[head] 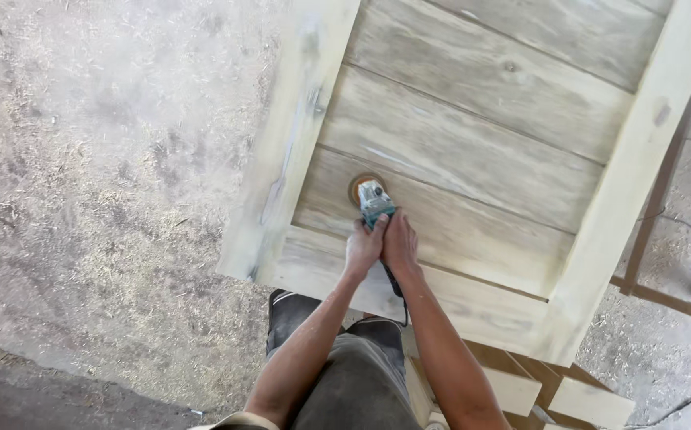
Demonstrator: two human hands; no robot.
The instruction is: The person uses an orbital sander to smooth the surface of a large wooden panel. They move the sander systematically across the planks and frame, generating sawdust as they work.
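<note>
Both my hands grip a teal angle grinder (375, 201) whose sanding disc (359, 185) rests on a pale wooden door panel (473, 151). My left hand (364, 247) wraps the grinder's body from the left. My right hand (399, 243) holds it from the right, just beside the left. The disc sits on a horizontal plank near the panel's lower left corner, close to the frame rail (297, 119). A black cord (397, 291) drops from the tool past the panel's near edge.
The panel lies raised on a brown wooden stand (648, 239), over a dusty concrete floor (98, 159) strewn with sawdust. Loose pale wood blocks (520, 390) lie under its near edge. My dark trousers (345, 366) show below. A thin cable (680, 227) runs at right.
</note>
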